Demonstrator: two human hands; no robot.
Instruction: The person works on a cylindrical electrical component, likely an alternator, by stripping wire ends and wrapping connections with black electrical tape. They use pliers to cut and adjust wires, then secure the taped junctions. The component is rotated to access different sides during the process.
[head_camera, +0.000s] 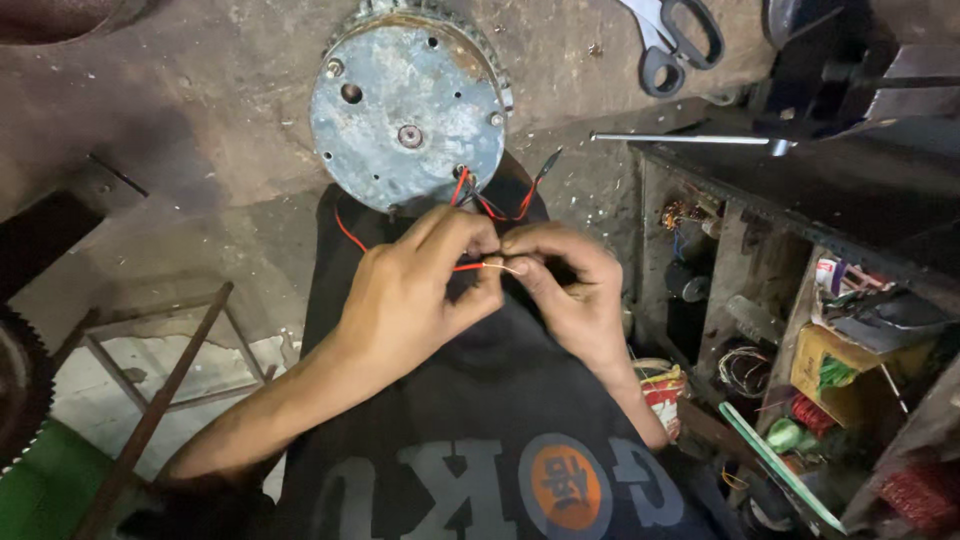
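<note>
A round grey-blue motor with a rusty toothed rim lies on the worn workbench. Red and black wires run from its lower right edge down toward me. My left hand pinches a thin red wire between thumb and fingers. My right hand meets it from the right, fingertips closed on the bared wire end. Both hands hover over my dark shirt, just below the motor.
Black-handled scissors lie at the top right on the bench. A metal rod sticks out by a dark shelf unit holding wire coils, boxes and small parts. A metal stool frame stands at lower left.
</note>
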